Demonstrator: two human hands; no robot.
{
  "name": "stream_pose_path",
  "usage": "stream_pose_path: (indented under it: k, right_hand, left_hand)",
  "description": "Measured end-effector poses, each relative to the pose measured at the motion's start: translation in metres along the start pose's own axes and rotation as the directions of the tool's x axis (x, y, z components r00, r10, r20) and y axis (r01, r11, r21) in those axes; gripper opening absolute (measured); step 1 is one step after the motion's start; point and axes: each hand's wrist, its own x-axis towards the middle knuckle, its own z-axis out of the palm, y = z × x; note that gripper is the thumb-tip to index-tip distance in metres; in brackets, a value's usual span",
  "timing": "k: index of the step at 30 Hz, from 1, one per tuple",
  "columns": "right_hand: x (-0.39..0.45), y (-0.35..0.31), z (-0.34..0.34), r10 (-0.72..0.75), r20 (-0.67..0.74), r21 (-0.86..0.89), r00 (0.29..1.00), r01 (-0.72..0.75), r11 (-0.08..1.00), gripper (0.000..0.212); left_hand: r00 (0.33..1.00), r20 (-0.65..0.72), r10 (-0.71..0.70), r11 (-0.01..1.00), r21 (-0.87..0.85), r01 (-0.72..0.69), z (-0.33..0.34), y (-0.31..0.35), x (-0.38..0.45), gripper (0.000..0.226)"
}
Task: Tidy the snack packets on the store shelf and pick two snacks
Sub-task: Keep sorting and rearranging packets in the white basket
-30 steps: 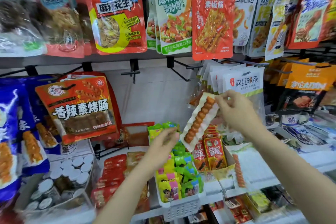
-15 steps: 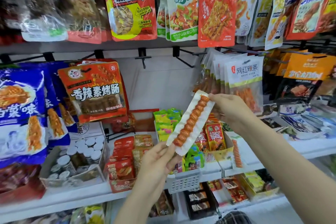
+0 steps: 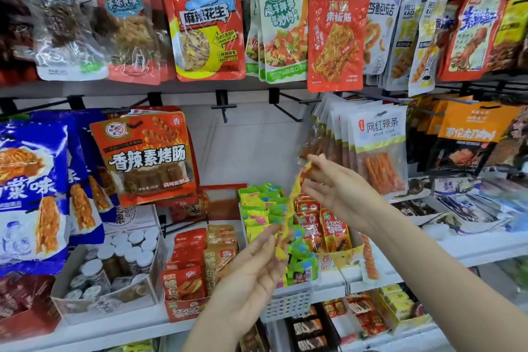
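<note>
packed store shelving is filling my view, bright foil pouches hanging on black hooks (image 3: 223,107) above a white shelf (image 3: 445,246) of boxed snacks. i am holding a long, thin, yellow-and-orange plastic skewer packet (image 3: 290,206) edge-on between my hands, out in front of the white basket of green and yellow sachets (image 3: 288,306). my right hand (image 3: 340,188) is pinching its top end, though motion blur is hiding the exact contact; my left hand (image 3: 251,268) is meeting the bottom end with loosely spread fingers, and i cannot tell whether it is gripping. i am judging it feather-light, floppy and slick, so i am keeping to the sealed end margins, not the filled middle.
</note>
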Motion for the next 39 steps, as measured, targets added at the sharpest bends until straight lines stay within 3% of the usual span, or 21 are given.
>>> stream_pose_path:
  k: [2, 5, 8, 10, 15, 21, 24, 27, 30, 33, 36, 39]
  right_hand:
    - [-0.002, 0.001, -0.002, 0.067, 0.034, 0.078, 0.997, -0.07, 0.994, 0.044]
    - [-0.004, 0.005, -0.005, 0.058, 0.067, -0.065, 0.996, -0.054, 0.996, 0.041]
    - [-0.004, 0.008, -0.006, 0.02, -0.002, -0.2, 1.0, -0.02, 0.98, 0.023]
    - [-0.003, 0.007, -0.006, -0.005, -0.059, -0.24, 0.998, -0.01, 0.971, 0.018]
    - [-0.002, 0.004, -0.006, -0.058, -0.083, -0.249, 0.995, 0.036, 0.968, 0.02]
    - [0.002, 0.001, -0.008, 0.029, -0.005, -0.122, 1.0, -0.03, 0.992, 0.019]
    - [0.003, -0.001, -0.01, 0.03, 0.025, -0.08, 0.999, -0.028, 0.996, 0.025]
    - [0.004, 0.0, -0.011, 0.023, 0.094, -0.062, 0.995, -0.017, 0.998, 0.031]
    - [0.006, -0.002, -0.017, -0.029, 0.115, -0.097, 0.993, 0.04, 0.994, 0.024]
    - [0.006, -0.007, -0.029, -0.018, 0.158, -0.142, 0.987, 0.041, 0.989, 0.019]
    - [0.006, -0.012, -0.04, 0.094, 0.161, -0.175, 0.982, -0.066, 0.982, 0.036]
    - [0.003, -0.013, -0.044, 0.115, 0.164, -0.351, 0.98, -0.051, 0.935, 0.042]
  left_hand:
    - [0.99, -0.075, 0.123, 0.965, 0.24, -0.102, -0.001, -0.003, 0.001, 0.043]
    - [0.956, -0.082, 0.281, 0.842, 0.498, -0.205, -0.001, -0.006, -0.001, 0.046]
    - [0.919, -0.055, 0.391, 0.754, 0.592, -0.285, 0.0, -0.007, -0.005, 0.044]
    - [0.911, -0.053, 0.409, 0.749, 0.589, -0.302, -0.002, -0.007, -0.006, 0.043]
    - [0.941, -0.072, 0.331, 0.845, 0.467, -0.261, -0.005, -0.002, -0.007, 0.042]
    - [0.95, -0.136, 0.282, 0.941, 0.235, -0.246, -0.014, -0.003, -0.005, 0.047]
    - [0.989, -0.133, 0.069, 0.998, 0.02, -0.066, -0.014, -0.003, -0.004, 0.051]
    - [0.983, 0.004, -0.183, 0.976, -0.117, 0.182, -0.007, -0.003, -0.003, 0.045]
    - [0.986, 0.032, -0.163, 0.959, -0.232, 0.166, -0.004, 0.0, 0.005, 0.045]
    - [0.996, -0.063, 0.064, 0.997, 0.045, -0.061, -0.004, 0.002, 0.015, 0.045]
    - [0.956, -0.063, 0.287, 0.866, 0.444, -0.231, -0.003, 0.006, 0.023, 0.041]
    - [0.925, -0.012, 0.379, 0.741, 0.604, -0.295, -0.004, 0.009, 0.032, 0.031]
